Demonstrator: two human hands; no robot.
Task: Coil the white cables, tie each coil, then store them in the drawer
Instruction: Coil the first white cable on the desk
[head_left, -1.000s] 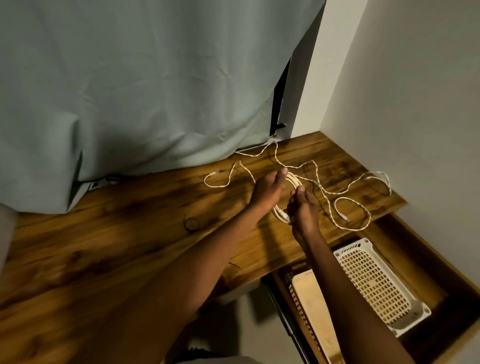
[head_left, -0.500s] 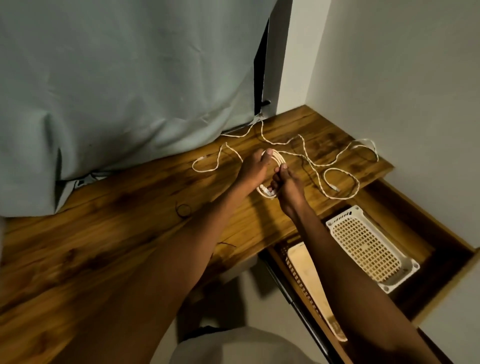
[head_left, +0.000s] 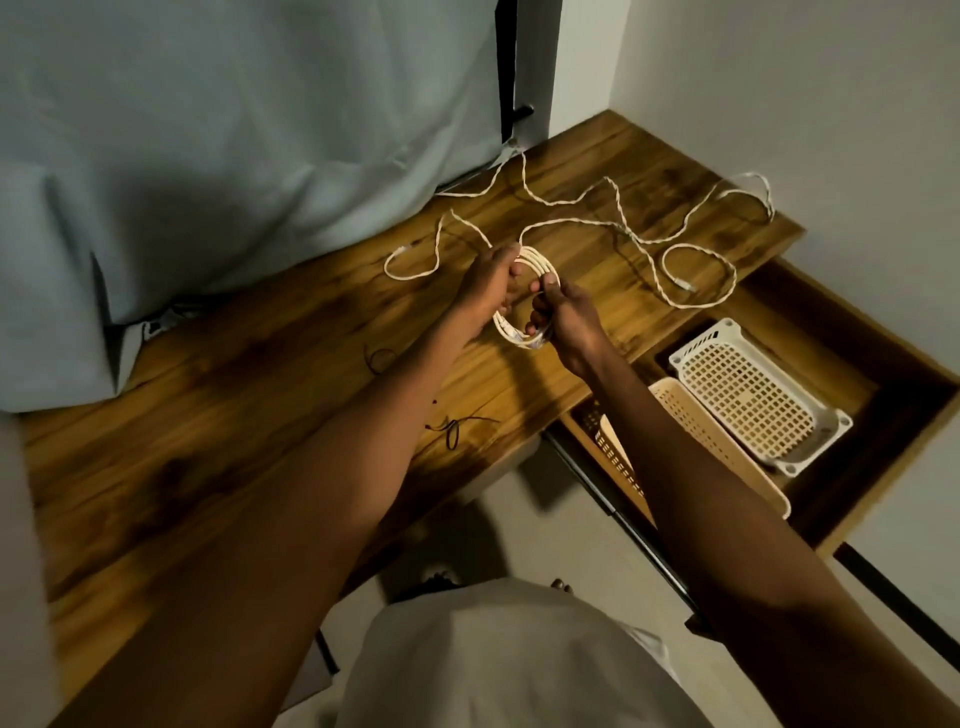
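Observation:
A coil of white cable (head_left: 540, 262) is held just above the wooden desk (head_left: 260, 374). My left hand (head_left: 491, 286) grips the coil's left side and my right hand (head_left: 563, 317) pinches its right side, with the coil's lower loop showing between them. A loose white cable (head_left: 644, 239) snakes over the desk's far right part, one loop near the edge. Another loose end (head_left: 415, 270) lies left of my hands. The open drawer (head_left: 883, 374) sits below the desk's right end.
Inside the drawer lie a white perforated basket (head_left: 753, 395) and a cream basket (head_left: 701, 431). A small black tie (head_left: 382, 358) and another thin black piece (head_left: 91, 439) rest on the desk. A grey-green curtain (head_left: 234, 156) hangs over the back edge. White walls close the right corner.
Both hands have lifted the coil slightly off the desk and spread apart on it. The camera has tipped down and closer, so more of the drawer and my lap shows.

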